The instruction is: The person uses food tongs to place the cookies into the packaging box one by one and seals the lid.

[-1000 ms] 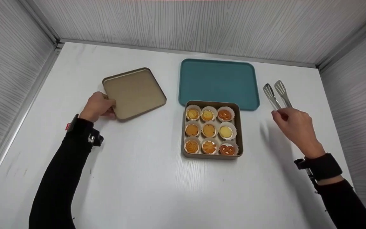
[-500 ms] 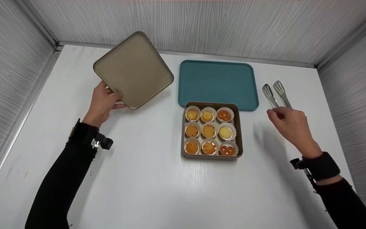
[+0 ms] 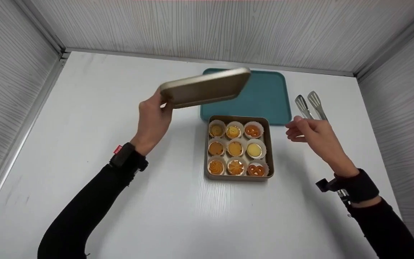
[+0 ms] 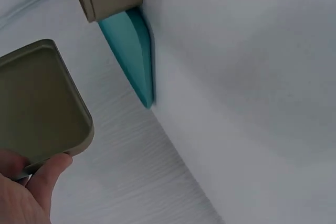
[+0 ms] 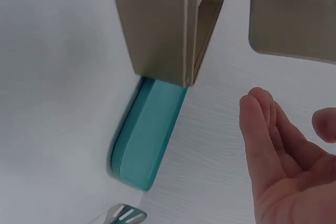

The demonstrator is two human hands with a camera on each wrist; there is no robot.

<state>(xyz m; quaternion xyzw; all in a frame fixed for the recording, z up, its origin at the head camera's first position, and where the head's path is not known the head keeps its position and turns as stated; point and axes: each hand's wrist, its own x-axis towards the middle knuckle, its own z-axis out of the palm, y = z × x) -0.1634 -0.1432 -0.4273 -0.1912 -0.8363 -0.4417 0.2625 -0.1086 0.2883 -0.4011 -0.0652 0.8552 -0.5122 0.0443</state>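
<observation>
My left hand (image 3: 153, 120) pinches a corner of a square gold-brown lid (image 3: 207, 88), held in the air with its rim turned down and tilted. In the left wrist view the thumb presses on the rim of the lid (image 4: 44, 98). Below and to the right of it stands a matching square tin (image 3: 241, 177), with small tarts (image 3: 235, 148) in white paper cups in rows inside. To the right of the tin my right hand (image 3: 316, 138) hovers with fingers loosely extended and nothing in them. In the right wrist view its thumb is apart from the fingers (image 5: 254, 124).
A teal tray (image 3: 264, 97) lies behind the tin, partly overlapped by the lid in the head view. Slotted metal tongs (image 3: 314, 102) lie right of the tray, partly behind my right hand. Grey wood-grain panels (image 3: 207, 32) border the white table (image 3: 178, 216).
My left hand has raised the lid from the left side of the table, moved it right and turned it rim-down. My right hand has shifted slightly left and its fingers have spread.
</observation>
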